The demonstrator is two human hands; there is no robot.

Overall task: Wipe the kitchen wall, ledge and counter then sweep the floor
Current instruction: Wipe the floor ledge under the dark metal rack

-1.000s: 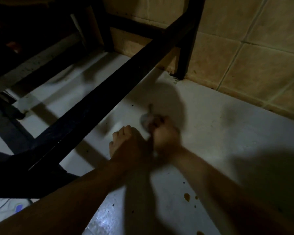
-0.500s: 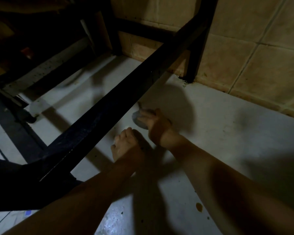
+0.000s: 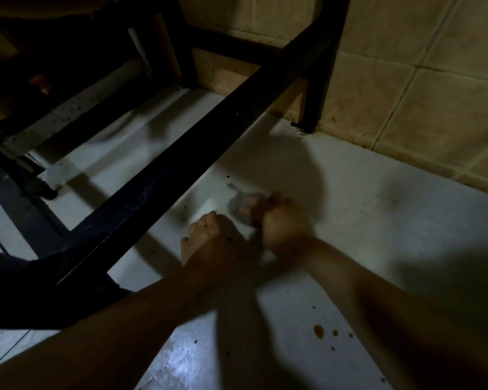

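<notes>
The right hand point(image 3: 283, 225) is clenched around a small grey cloth point(image 3: 241, 205), which bulges out of the grip on the thumb side and lies against the white floor point(image 3: 364, 209). Motion blur softens both the hand and the cloth, so the exact finger placement cannot be told. The left hand point(image 3: 209, 237) rests just beside the right hand, its fingers relaxed and lying on the floor, grasping nothing.

A black frame bar point(image 3: 164, 170) runs diagonally from lower left to upper right, just beside the left hand and above the floor. It joins a black upright leg point(image 3: 319, 88) that stands on the floor at the foot of the tan tiled wall point(image 3: 434, 94). Dark specks gather around the base of this leg. Further frame members and a pale speckled board point(image 3: 76, 114) lie under the structure at upper left.

Brown drops point(image 3: 319, 332) mark the floor near the right forearm, well apart from the cloth. Small dark specks dot the floor around both hands.

The shadow of the hands and arms covers the floor past the cloth. The upper left area is too dark to identify. Both forearms are cut off at the lower edge.
</notes>
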